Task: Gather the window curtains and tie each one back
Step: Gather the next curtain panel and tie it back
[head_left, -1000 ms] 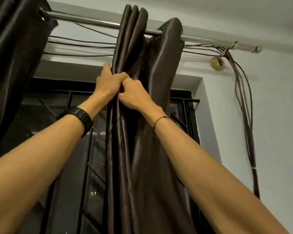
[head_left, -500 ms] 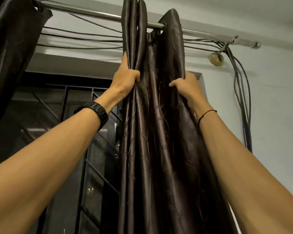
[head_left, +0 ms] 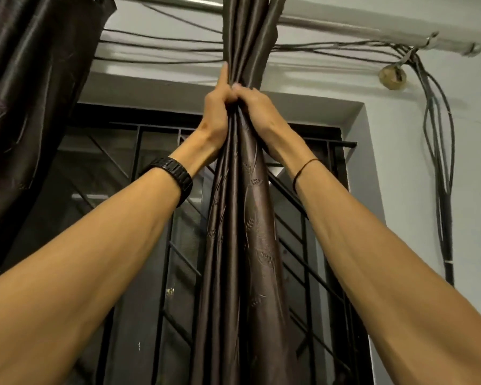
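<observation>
Swung the right hand [head_left: 257, 109] back in from the outer fold and met the left hand [head_left: 217, 107] knuckle to knuckle. Held them well apart half a second ago, with fabric fanned between; now pressed them together. Wrapped both sets of fingers right round the curtain [head_left: 242, 218], laid the left forefinger straight up along a pleat. Squeezed the whole panel into one narrow rope, gripped high, just below the rod [head_left: 331, 23], in front of the window grille [head_left: 150, 190]. Took in the last loose fold, by the look of it, so finished the gathering on this one. Not tied yet, though: saw no tie-back or cord anywhere in view. Probably had to keep one hand round the bundle next and free the other to find a tie. Left the second curtain [head_left: 34, 79] hanging at upper left, touched by neither hand.
</observation>
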